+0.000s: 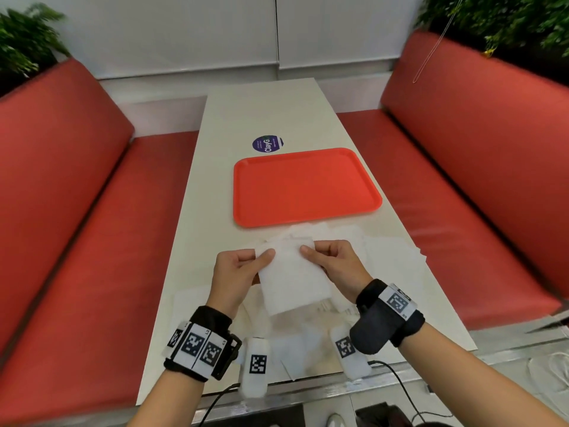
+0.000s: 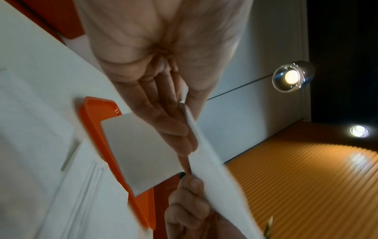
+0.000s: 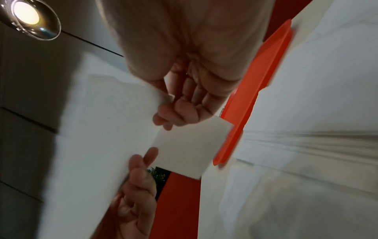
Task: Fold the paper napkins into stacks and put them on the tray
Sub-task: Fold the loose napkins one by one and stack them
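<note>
Barely started: tray [image 1: 308, 186] has nothing on it, my left hand [image 1: 237, 272] and right hand [image 1: 335, 266] pinching one napkin [image 1: 292, 278] mid-fold, loose napkins [image 1: 391, 251] left on the table

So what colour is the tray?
The tray is bright orange-red, plainest in the head view.

The tray [image 1: 308, 188] lies at frame centre on the bench [image 1: 261, 112], with a round sticker [image 1: 267, 144] above it. Loose napkins [image 1: 391, 251] lie below the tray, toward lower right.
</note>
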`<action>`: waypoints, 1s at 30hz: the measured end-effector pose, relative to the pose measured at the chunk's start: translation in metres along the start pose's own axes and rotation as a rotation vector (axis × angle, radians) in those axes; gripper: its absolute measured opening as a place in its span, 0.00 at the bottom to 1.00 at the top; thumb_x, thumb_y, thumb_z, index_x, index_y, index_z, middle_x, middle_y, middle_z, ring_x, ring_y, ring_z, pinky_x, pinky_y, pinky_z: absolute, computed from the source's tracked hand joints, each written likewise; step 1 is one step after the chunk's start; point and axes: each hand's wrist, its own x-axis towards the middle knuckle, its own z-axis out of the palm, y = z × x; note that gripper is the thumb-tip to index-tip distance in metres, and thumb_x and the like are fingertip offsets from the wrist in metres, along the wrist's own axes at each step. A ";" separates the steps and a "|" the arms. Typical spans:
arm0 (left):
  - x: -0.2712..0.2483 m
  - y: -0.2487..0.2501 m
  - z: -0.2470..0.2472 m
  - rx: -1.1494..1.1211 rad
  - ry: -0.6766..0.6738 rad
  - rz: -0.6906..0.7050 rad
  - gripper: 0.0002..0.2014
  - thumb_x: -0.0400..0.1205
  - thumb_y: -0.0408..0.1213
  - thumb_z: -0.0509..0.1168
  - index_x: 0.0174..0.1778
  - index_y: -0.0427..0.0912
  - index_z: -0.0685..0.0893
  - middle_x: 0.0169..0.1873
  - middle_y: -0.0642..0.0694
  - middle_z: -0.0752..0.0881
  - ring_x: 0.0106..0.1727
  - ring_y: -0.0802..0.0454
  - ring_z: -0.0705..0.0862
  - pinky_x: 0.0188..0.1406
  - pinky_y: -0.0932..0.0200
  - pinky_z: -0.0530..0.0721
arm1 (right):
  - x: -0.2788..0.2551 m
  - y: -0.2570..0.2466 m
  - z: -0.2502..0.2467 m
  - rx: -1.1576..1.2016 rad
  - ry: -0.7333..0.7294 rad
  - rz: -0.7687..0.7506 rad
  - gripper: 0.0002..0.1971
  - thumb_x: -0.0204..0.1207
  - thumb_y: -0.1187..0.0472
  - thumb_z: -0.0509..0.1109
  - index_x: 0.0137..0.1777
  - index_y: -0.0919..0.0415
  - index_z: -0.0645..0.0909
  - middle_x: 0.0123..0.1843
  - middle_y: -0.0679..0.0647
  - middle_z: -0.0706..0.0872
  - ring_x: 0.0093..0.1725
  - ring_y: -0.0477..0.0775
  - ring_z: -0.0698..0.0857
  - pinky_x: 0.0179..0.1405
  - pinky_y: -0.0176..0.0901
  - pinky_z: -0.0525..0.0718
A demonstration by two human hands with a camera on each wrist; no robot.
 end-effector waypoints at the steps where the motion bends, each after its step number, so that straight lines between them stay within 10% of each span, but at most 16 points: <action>1: 0.001 0.000 -0.003 -0.020 0.003 -0.011 0.09 0.78 0.32 0.73 0.49 0.30 0.90 0.41 0.37 0.93 0.44 0.44 0.92 0.43 0.55 0.89 | -0.001 -0.001 0.002 0.007 -0.004 -0.006 0.12 0.81 0.65 0.70 0.57 0.74 0.86 0.47 0.63 0.92 0.42 0.55 0.89 0.37 0.38 0.85; 4: -0.001 0.001 -0.011 -0.063 0.029 -0.013 0.13 0.78 0.32 0.73 0.58 0.33 0.87 0.41 0.34 0.92 0.42 0.46 0.92 0.39 0.60 0.88 | -0.004 -0.003 0.008 0.050 0.012 -0.032 0.10 0.81 0.71 0.68 0.58 0.73 0.85 0.32 0.50 0.90 0.27 0.42 0.83 0.28 0.30 0.79; 8: -0.007 0.007 -0.014 -0.145 -0.012 0.081 0.08 0.80 0.24 0.67 0.49 0.37 0.90 0.39 0.34 0.92 0.37 0.46 0.91 0.37 0.60 0.88 | 0.000 -0.002 0.011 0.136 0.068 -0.037 0.11 0.77 0.72 0.71 0.57 0.62 0.88 0.48 0.62 0.93 0.46 0.60 0.89 0.52 0.55 0.85; 14: -0.009 0.013 -0.016 -0.099 -0.091 0.231 0.15 0.80 0.14 0.59 0.36 0.31 0.87 0.32 0.44 0.88 0.36 0.50 0.86 0.36 0.62 0.86 | -0.001 -0.004 0.013 0.101 0.020 -0.064 0.09 0.73 0.72 0.68 0.35 0.60 0.83 0.35 0.59 0.85 0.29 0.54 0.81 0.26 0.38 0.75; 20: -0.009 0.014 -0.019 -0.041 -0.128 0.240 0.15 0.80 0.15 0.55 0.33 0.30 0.83 0.32 0.45 0.84 0.37 0.53 0.82 0.35 0.64 0.81 | -0.001 -0.008 0.015 0.089 -0.012 -0.109 0.19 0.79 0.80 0.62 0.32 0.60 0.81 0.36 0.55 0.84 0.30 0.50 0.81 0.23 0.36 0.76; 25: -0.012 0.015 -0.022 -0.015 -0.120 0.243 0.07 0.74 0.30 0.66 0.33 0.29 0.84 0.31 0.43 0.84 0.35 0.53 0.81 0.35 0.61 0.82 | -0.001 -0.008 0.016 0.030 -0.028 -0.111 0.12 0.75 0.71 0.65 0.33 0.57 0.81 0.34 0.53 0.82 0.31 0.53 0.76 0.26 0.38 0.69; 30: -0.011 0.013 -0.028 0.193 -0.026 0.324 0.18 0.71 0.18 0.74 0.23 0.37 0.75 0.22 0.50 0.75 0.27 0.55 0.74 0.34 0.69 0.76 | -0.003 -0.019 0.013 -0.060 -0.043 -0.101 0.15 0.81 0.75 0.54 0.42 0.67 0.81 0.44 0.54 0.88 0.40 0.48 0.85 0.37 0.34 0.78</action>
